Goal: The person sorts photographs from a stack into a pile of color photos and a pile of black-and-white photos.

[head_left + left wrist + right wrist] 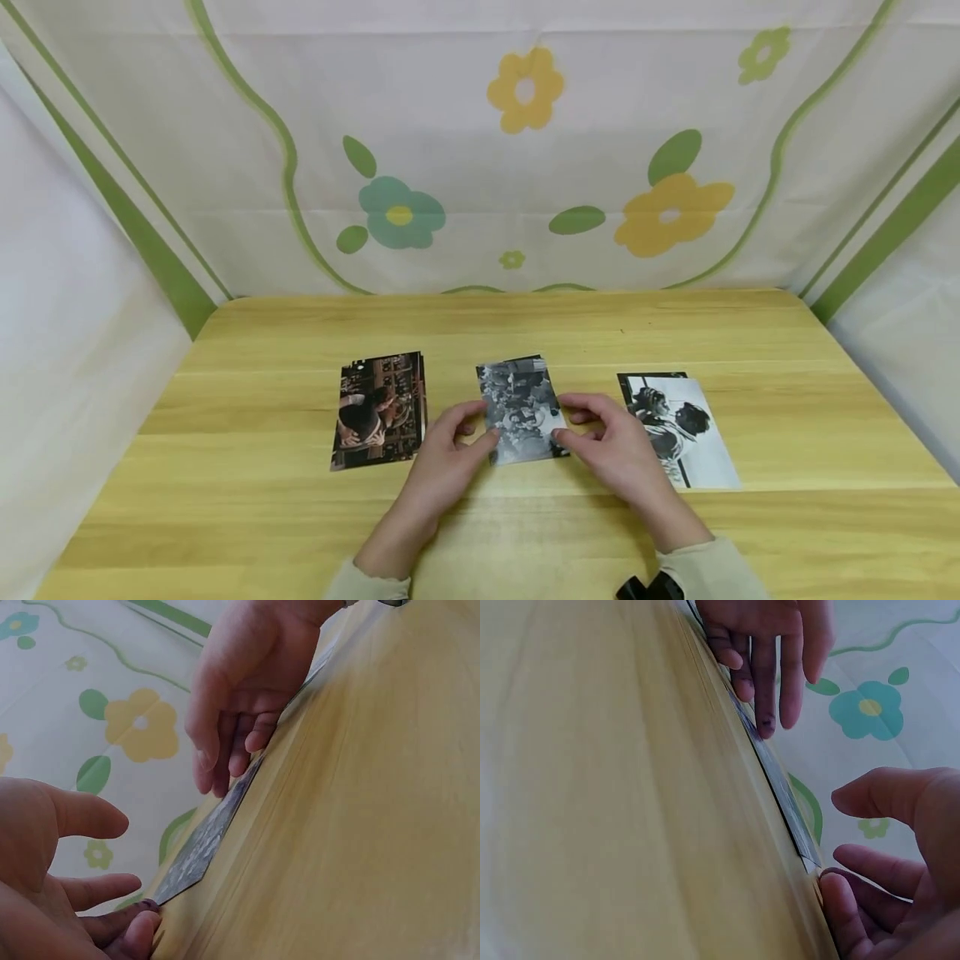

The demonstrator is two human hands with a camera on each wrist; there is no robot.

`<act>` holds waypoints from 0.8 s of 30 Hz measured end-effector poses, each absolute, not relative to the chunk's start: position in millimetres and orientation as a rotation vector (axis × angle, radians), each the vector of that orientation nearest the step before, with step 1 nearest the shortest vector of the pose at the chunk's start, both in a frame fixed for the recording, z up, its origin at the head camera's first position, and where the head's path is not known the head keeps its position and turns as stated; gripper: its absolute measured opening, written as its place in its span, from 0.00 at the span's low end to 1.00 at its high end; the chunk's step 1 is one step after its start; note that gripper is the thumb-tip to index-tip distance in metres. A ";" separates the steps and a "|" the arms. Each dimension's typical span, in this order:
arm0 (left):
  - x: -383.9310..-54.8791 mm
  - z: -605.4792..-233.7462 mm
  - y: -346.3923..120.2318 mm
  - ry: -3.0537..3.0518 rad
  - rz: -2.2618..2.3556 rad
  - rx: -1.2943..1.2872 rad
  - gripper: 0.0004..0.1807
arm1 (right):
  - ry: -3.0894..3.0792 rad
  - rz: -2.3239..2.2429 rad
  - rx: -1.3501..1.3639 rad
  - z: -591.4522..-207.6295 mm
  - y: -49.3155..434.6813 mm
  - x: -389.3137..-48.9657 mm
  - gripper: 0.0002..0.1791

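A stack of black-and-white photo prints (525,398) lies flat on the table between the two hands, a dark edge of a lower print showing at its top and right. On its left side my left hand (447,454) has its fingertips at the edge, thumb spread apart from the fingers. Across from it my right hand (618,450) stands the same way, fingertips at the right edge and thumb near the lower right corner. Both wrist views show the thumbs lifted away from the stack (202,851), with the lower fingers beside its edges.
To the left lies a stack with a brown-toned photo (386,408) on top. Another black-and-white photo (708,454) overlaps a dark print on the right, partly behind the right hand. The wooden table (255,517) meets a flowered cloth (465,125) at the back.
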State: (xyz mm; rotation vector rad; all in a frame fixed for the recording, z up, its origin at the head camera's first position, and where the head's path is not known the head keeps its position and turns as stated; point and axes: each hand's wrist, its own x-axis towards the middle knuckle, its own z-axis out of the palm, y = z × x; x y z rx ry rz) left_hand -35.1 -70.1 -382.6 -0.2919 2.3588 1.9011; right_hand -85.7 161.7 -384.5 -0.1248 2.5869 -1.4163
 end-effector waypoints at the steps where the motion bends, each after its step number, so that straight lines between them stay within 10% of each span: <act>1: -34.5 -383.6 -69.5 2.361 1.897 -0.302 0.29 | 2.591 -1.414 -0.129 -385.3 161.0 -85.1 0.30; 24: -33.9 -384.1 -65.0 2.303 1.908 -0.399 0.27 | 2.690 -1.410 -0.194 -392.7 153.9 -84.1 0.26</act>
